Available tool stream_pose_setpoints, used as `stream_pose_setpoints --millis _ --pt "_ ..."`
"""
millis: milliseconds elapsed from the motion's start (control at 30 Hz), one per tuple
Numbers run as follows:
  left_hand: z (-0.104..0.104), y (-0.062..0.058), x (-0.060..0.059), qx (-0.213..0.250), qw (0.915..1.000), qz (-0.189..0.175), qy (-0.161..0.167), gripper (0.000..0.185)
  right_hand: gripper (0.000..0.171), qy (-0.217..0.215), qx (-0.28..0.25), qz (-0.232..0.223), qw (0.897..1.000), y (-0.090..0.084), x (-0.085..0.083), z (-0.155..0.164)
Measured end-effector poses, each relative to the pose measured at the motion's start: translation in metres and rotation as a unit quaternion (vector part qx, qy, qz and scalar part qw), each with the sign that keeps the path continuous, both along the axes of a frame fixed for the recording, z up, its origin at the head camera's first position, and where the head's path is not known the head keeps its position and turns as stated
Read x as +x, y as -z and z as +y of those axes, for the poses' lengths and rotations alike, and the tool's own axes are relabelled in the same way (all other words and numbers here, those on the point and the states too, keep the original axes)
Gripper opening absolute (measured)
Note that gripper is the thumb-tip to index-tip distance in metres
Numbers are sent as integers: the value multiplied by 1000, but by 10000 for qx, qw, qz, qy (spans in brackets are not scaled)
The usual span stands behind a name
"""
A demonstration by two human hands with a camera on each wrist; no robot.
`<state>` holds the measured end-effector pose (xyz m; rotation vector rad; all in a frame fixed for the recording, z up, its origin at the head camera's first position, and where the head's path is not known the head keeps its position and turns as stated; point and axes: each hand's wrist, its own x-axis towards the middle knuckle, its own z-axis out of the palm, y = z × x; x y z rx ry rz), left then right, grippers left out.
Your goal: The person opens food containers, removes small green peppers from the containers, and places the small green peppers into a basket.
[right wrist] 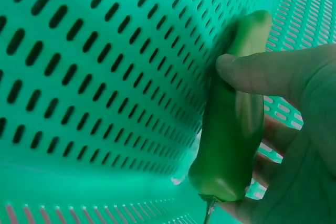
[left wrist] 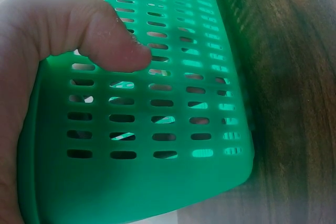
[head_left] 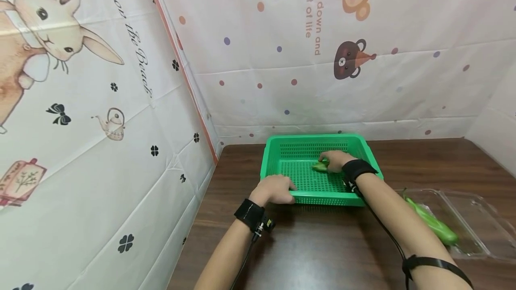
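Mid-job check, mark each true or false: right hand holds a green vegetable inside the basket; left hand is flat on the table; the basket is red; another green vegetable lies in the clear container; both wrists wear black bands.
1. The right hand holds a green vegetable inside the basket. True.
2. The left hand lies flat on the table. False: it grips the basket's near edge.
3. The basket is red. False: it is green.
4. Another green vegetable lies in the clear container. True.
5. Both wrists wear black bands. True.

head overhead, wrists close, shared basket (head_left: 364, 147)
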<state>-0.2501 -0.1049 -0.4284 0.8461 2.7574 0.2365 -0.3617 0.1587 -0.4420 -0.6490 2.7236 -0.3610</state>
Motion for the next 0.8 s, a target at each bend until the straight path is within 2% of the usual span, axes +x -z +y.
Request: stream_pose_setpoints --millis 200,500,800 --pt "1 1 0 -70 9999 -56 -45 42 50 166 -34 -49 9998 0 0 -1" --pt "1 1 0 -113 9999 -15 -86 40 49 302 -408 -56 9987 1 -3 1" --pt "-1 1 0 -44 10000 -47 -31 40 51 470 -381 -166 9980 1 -6 0"
